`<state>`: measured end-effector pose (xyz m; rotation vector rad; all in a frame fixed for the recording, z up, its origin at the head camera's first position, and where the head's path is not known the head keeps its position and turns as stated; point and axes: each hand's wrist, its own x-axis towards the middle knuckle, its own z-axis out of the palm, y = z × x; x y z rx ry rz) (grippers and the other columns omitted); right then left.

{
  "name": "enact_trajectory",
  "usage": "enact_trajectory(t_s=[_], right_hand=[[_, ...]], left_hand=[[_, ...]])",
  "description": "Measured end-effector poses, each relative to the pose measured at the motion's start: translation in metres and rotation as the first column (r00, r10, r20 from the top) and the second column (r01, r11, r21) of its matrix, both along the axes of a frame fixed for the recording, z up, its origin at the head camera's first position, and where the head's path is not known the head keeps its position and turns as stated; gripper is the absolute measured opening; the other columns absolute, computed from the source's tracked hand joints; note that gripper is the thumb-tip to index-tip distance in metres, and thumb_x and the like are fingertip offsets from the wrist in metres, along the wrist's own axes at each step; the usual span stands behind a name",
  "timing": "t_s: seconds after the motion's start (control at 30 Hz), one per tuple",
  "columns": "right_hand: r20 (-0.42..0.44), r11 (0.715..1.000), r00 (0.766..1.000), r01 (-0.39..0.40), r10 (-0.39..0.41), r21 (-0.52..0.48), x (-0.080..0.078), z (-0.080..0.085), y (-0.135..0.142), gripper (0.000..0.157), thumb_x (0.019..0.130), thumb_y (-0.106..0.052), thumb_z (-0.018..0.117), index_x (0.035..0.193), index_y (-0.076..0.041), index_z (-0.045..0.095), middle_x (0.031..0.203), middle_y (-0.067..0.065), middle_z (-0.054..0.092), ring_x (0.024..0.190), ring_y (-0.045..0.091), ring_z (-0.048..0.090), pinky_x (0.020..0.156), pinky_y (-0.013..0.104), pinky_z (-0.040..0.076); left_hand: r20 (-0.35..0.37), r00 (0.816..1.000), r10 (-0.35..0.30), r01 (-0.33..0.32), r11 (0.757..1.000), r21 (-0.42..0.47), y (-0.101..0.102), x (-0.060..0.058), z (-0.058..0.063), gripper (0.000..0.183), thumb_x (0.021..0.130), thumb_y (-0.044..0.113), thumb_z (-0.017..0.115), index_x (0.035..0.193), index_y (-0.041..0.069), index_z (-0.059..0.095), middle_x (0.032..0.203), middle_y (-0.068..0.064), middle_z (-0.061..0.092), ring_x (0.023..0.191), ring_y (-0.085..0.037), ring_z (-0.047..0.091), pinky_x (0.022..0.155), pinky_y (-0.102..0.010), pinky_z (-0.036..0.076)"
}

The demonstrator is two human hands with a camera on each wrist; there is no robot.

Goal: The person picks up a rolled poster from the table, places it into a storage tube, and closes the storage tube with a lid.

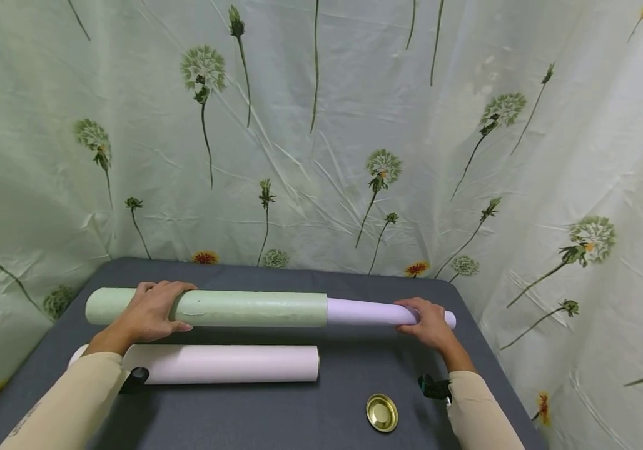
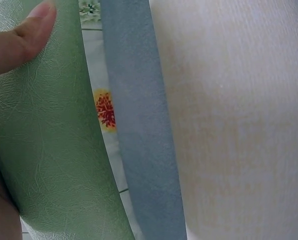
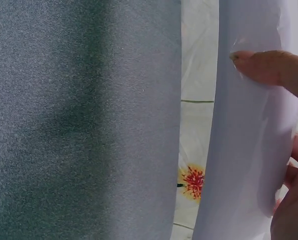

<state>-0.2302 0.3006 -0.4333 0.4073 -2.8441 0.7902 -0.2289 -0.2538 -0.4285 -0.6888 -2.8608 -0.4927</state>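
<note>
My left hand point(image 1: 152, 312) grips a pale green tube point(image 1: 259, 309) near its left end, with the thumb point(image 2: 31, 35) along its near side in the left wrist view. A lavender paper roll point(image 1: 361, 311) sticks out of the tube's right end; its inner part is hidden. My right hand point(image 1: 426, 322) holds this roll close to its outer end, thumb point(image 3: 264, 67) on the near side and fingers curled behind. Tube and roll lie in one line across the table. Nearer to me is a pale pinkish tube point(image 1: 231, 364), its left part behind my left wrist.
A round gold-coloured metal lid point(image 1: 381, 412) lies on the dark grey table point(image 1: 276, 412), left of my right forearm. Behind the table and at both sides hangs a pale curtain point(image 1: 321, 187) printed with dandelions.
</note>
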Motion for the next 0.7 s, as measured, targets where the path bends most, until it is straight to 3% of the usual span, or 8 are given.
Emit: enact_trajectory(t_s=[0.33,0.7], right_hand=[[-0.038,0.998,0.997,-0.062,0.061,-0.019,0.005,0.006,0.004,0.046,0.071,-0.014,0.084,0.114,-0.007,0.069,0.108,0.012,0.068,0.096,0.032,0.061,0.087,0.052,0.03],[-0.091,0.988,0.985,-0.144,0.149,0.063,0.008,0.012,0.002,0.046,0.072,-0.018,0.083,0.114,-0.007,0.069,0.106,0.012,0.07,0.092,0.029,0.063,0.08,0.049,0.032]], left_hand=[[0.004,1.0,0.01,-0.01,1.0,-0.007,0.0,0.001,0.0,0.071,0.068,0.031,0.086,0.127,0.004,0.056,0.12,-0.016,0.061,0.107,-0.037,0.054,0.087,-0.06,0.029],[-0.033,0.999,-0.003,0.002,1.0,-0.019,0.001,0.001,0.001,0.07,0.067,0.03,0.087,0.125,0.004,0.057,0.119,-0.015,0.062,0.108,-0.037,0.054,0.089,-0.06,0.029]])
